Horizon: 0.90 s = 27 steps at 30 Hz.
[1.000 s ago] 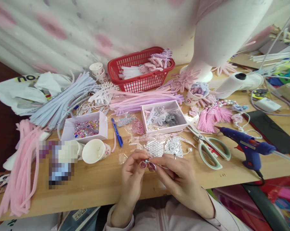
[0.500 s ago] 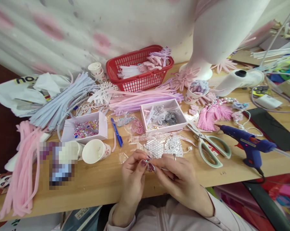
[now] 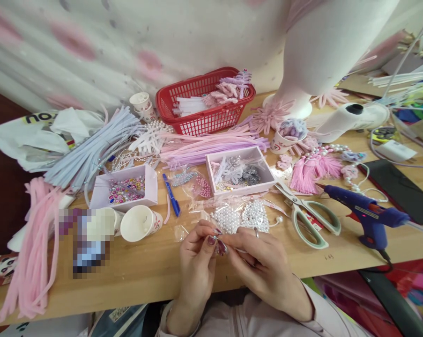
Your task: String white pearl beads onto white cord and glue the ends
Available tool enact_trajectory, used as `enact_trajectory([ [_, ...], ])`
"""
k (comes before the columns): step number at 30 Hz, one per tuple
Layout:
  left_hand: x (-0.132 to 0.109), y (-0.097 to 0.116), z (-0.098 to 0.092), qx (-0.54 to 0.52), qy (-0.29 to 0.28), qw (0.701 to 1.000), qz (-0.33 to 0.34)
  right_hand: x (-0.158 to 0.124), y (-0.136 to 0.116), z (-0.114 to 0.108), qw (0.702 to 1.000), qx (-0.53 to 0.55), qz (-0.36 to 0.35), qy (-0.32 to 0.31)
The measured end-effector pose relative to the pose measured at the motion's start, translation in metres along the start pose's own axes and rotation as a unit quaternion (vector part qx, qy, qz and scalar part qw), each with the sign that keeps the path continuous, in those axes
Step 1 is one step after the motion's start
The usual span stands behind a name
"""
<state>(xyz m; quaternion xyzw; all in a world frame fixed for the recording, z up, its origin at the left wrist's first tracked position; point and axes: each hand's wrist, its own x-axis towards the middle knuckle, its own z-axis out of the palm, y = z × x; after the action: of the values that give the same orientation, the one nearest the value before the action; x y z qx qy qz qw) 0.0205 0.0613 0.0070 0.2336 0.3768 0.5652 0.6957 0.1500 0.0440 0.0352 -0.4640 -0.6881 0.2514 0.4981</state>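
My left hand (image 3: 199, 260) and my right hand (image 3: 262, 262) meet just above the front of the table, fingertips pinched together. Between them is something tiny, mostly hidden by the fingers; a pale glint shows, but its kind cannot be made out. Right behind the fingertips lie clear bags of white pearl beads (image 3: 227, 219). A white box (image 3: 239, 187) with silvery and white trinkets stands farther back. To the right of my right hand are scissors (image 3: 307, 215) with pale green handles.
A blue hot glue gun (image 3: 366, 210) stands at the right. A red basket (image 3: 204, 124) sits at the back, with pink and lilac pipe cleaners (image 3: 211, 145) before it. On the left are a paper cup (image 3: 141, 224), a box of gems (image 3: 151, 185) and pink pipe cleaners (image 3: 32, 252).
The camera view has shifted slightly. Both hands stay pinched together in nearly the same place, with only slight finger movement.
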Motion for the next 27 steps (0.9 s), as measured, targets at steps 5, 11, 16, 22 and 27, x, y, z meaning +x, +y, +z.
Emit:
enact_trajectory([
  [5, 0.0004, -0.0014, -0.001, 0.013, 0.014, 1.0, 0.0, -0.001, 0.0014, -0.0006, 1.0, 0.004, -0.002, -0.001],
  [11, -0.0004, -0.0018, 0.0006, 0.01, 0.016, 1.0, -0.003, -0.0004, 0.0011, -0.0015, 1.0, -0.001, 0.002, -0.003],
  [16, -0.0008, -0.0008, 0.0026, 0.006, 0.02, 1.0, -0.007, -0.0013, 0.0004, -0.0013, 1.0, -0.003, 0.01, -0.006],
  [22, -0.0022, -0.0021, 0.0018, -0.002, 0.027, 1.0, -0.01, -0.0033, 0.0018, -0.0006, 1.0, -0.007, 0.01, -0.008],
  [27, -0.0026, -0.002, 0.003, 0.006, 0.032, 0.999, -0.008, -0.0039, 0.0006, -0.0007, 1.0, -0.011, 0.004, -0.009],
])
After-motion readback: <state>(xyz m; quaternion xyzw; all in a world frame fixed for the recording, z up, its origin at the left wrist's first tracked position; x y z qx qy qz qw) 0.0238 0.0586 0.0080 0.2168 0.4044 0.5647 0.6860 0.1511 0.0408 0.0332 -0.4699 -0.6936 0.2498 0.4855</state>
